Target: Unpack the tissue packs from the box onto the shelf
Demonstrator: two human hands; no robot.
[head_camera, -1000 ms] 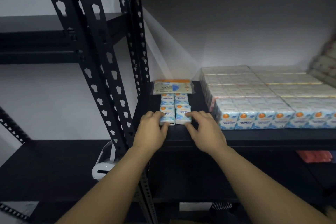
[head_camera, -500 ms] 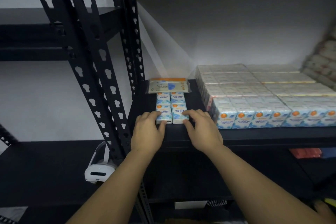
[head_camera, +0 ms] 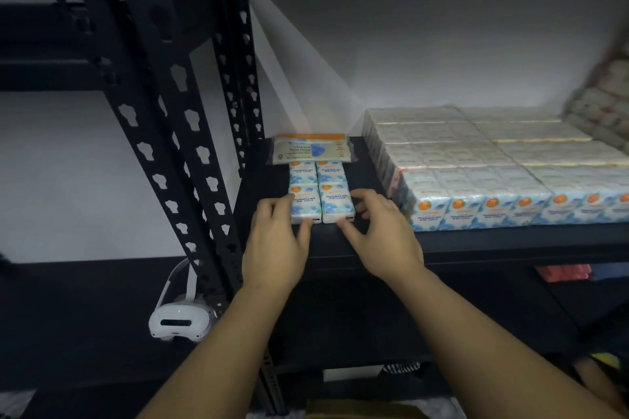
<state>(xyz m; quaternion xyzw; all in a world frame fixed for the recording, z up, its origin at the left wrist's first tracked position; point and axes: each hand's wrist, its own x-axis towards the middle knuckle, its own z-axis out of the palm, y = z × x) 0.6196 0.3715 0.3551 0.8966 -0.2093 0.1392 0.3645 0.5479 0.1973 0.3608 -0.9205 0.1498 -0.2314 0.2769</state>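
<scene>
On shelf [head_camera: 476, 241], left hand [head_camera: 275, 245], right hand [head_camera: 384, 235] grip 2 tissue packs [head_camera: 321, 202].

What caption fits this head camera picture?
Both hands, left and right, grip mini tissue packs on a black shelf.

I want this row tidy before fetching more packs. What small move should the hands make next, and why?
Probably nudge the two front mini tissue packs back. The left hand and right hand flank them, and they sit close to the shelf front edge.
</scene>
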